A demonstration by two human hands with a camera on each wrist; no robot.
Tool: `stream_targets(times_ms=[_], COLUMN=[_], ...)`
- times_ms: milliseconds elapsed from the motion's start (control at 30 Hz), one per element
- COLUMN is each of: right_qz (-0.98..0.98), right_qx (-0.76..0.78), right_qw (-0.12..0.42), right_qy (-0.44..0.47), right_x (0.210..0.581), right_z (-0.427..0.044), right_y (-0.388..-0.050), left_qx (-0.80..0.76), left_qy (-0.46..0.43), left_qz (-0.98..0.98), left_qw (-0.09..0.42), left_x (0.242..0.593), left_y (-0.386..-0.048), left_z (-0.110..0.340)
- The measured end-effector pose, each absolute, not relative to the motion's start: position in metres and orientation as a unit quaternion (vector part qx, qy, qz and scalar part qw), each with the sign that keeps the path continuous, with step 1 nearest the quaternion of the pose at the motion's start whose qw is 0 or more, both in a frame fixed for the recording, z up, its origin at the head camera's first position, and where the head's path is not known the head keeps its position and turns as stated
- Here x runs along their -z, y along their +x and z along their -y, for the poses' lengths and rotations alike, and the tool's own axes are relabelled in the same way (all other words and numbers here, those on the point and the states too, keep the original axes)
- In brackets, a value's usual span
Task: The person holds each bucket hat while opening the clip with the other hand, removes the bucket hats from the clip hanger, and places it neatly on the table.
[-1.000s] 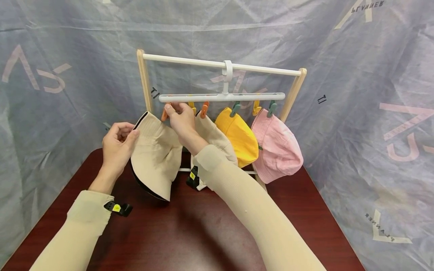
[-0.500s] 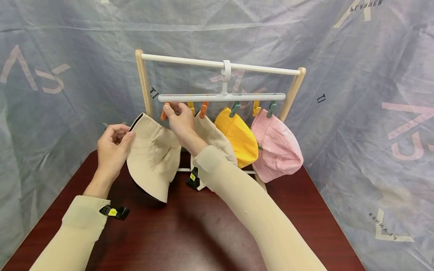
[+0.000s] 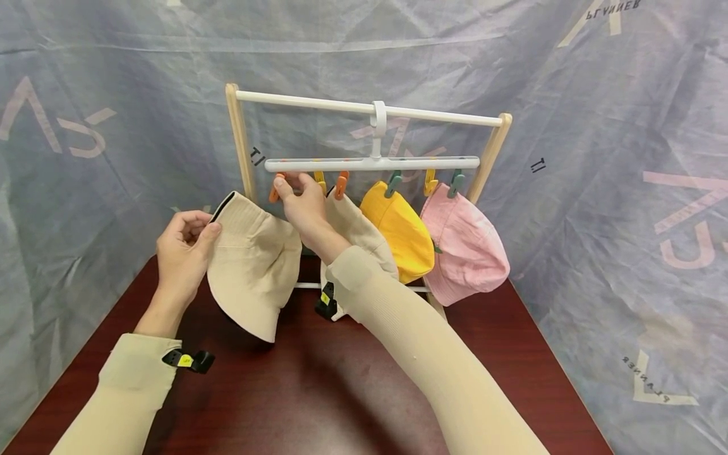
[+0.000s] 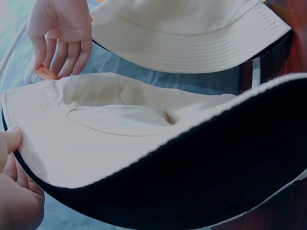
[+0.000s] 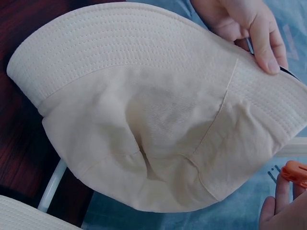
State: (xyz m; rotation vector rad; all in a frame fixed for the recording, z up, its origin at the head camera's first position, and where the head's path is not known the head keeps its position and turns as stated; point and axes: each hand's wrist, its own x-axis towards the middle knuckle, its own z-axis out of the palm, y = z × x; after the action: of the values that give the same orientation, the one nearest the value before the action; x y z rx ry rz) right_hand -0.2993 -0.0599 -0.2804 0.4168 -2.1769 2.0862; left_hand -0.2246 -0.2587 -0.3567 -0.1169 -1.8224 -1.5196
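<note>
My left hand (image 3: 184, 249) pinches the brim edge of a cream bucket hat (image 3: 256, 265) between thumb and fingers. The hat hangs tilted above the table, and its dark lining (image 4: 192, 187) shows in the left wrist view. My right hand (image 3: 307, 205) pinches an orange clip (image 3: 275, 189) under the left end of the white hanger (image 3: 318, 165). In the right wrist view that orange clip (image 5: 295, 173) sits apart from the hat. Behind my right forearm, a second cream hat (image 3: 355, 227) hangs from another orange clip (image 3: 341, 185).
Further right hang a yellow hat (image 3: 400, 230) and a pink hat (image 3: 466, 246), each on a green clip. Yellow clips (image 3: 430, 181) also hang from the hanger. A wood-and-white rack (image 3: 443, 116) stands on the dark red table (image 3: 500, 379), with grey cloth behind.
My left hand has moved slightly left and down, drawing the cream hat's brim with it. My right hand stays at the orange clip.
</note>
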Motion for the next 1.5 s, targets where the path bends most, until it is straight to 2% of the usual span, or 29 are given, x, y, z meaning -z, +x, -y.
stream_targets(times_ms=[600,1500], right_qz=[0.724,0.714], right_qx=[-0.673,-0.679], right_qw=[0.035,0.046], right_qy=[0.145,0.167], right_x=[0.282,0.2901], right_z=[0.0581,0.0561], right_y=[-0.3023,-0.3054], left_qx=[0.598,0.623], left_qy=[-0.042,-0.044], left_qz=[0.705,0.683], left_qw=[0.38,0.38], left_x=[0.3557,0.3551], left_y=[-0.222,-0.2259], left_z=[0.2595,0.2618])
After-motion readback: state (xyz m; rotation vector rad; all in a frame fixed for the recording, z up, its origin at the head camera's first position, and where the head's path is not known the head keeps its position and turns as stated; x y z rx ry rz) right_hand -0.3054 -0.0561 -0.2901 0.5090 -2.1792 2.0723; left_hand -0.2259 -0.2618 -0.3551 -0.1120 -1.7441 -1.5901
